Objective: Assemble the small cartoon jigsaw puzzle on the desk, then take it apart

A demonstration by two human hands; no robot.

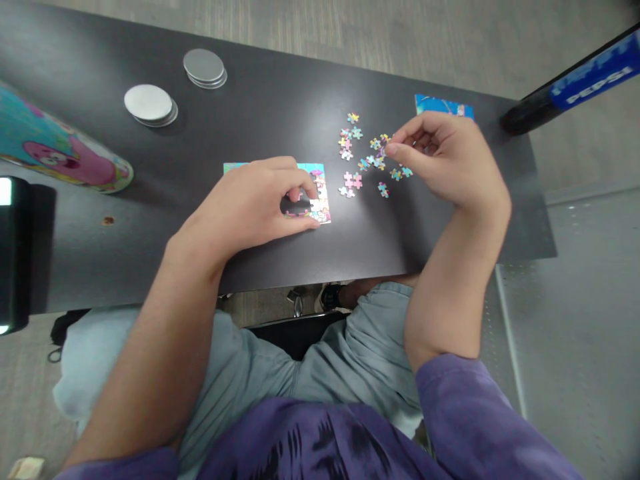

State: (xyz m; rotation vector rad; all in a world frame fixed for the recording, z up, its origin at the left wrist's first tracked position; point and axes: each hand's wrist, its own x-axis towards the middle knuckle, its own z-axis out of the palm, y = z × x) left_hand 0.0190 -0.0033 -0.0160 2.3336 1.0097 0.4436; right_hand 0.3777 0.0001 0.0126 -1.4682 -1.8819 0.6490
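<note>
Grainy grey flooring (280, 20) surrounds a long, smooth, dark grey table (270, 113) with a dull sheen. At its left end is a glossy turquoise cylinder with a pink cartoon figure (75, 157); at the far right corner is a dark cylindrical container with a blue PEPSI label (565, 90). The left hand (255, 200) arches over a flat, partly assembled cardboard jigsaw (321, 193), thumb and fingers curved apart, the thumb tip at its near edge. The right hand (440, 157) is above the table, thumb and index tips close together beside the loose pieces; whether a piece is between them cannot be told. A blue printed card (435, 104) lies partly behind that hand. Two stacks of thin round discs, one whitish (149, 103), one grey (204, 67), sit beyond the jigsaw, to the left. Smallest are the knobbly, multicoloured loose pieces (357, 180), scattered between the jigsaw and the right hand.
</note>
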